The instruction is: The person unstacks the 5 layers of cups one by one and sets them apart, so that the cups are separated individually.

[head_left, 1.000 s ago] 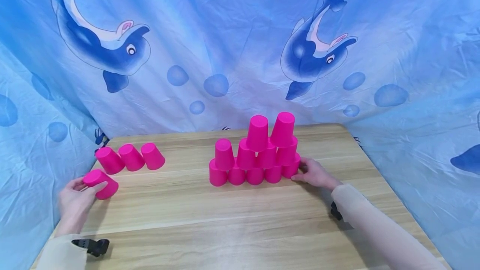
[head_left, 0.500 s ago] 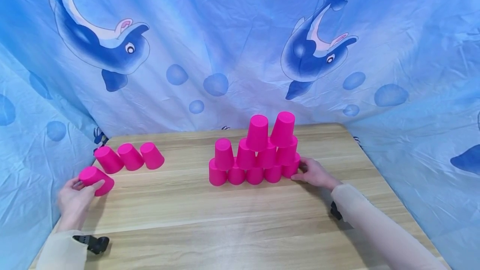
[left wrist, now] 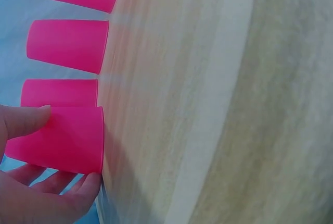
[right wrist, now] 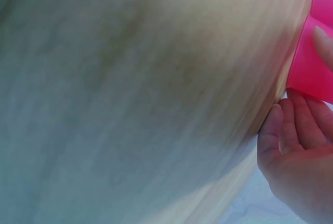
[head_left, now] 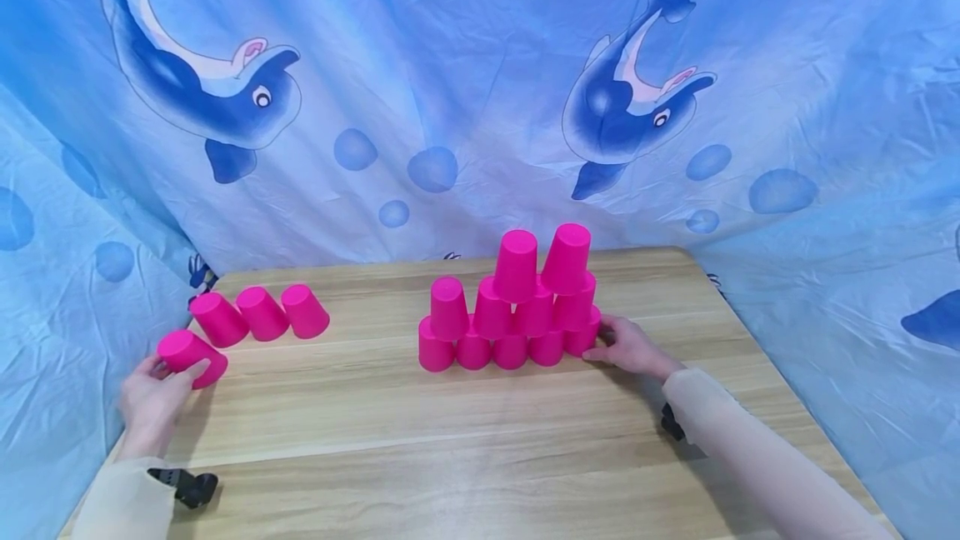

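At the table's left side my left hand (head_left: 153, 398) grips an upside-down pink plastic cup (head_left: 191, 357), thumb on one side and fingers on the other. In the left wrist view that cup (left wrist: 67, 138) stands close to the table, its rim low; whether it touches is hard to tell. Just behind it, three more upside-down pink cups (head_left: 262, 315) stand in a row. Right of centre rises a stack of pink cups (head_left: 510, 351) in three tiers, with two cups on top. My right hand (head_left: 632, 346) holds the bottom tier's rightmost cup (head_left: 583, 336) between thumb and fingers.
The wooden table (head_left: 360, 440) has a blue dolphin-print curtain (head_left: 480, 107) behind it and along both sides. A black wrist device (head_left: 195, 488) sits at the left cuff, another (head_left: 672, 423) under the right forearm.
My left hand has shifted its cup slightly away from me and to the left, nearer the row of three. My right hand and the stack have stayed still.
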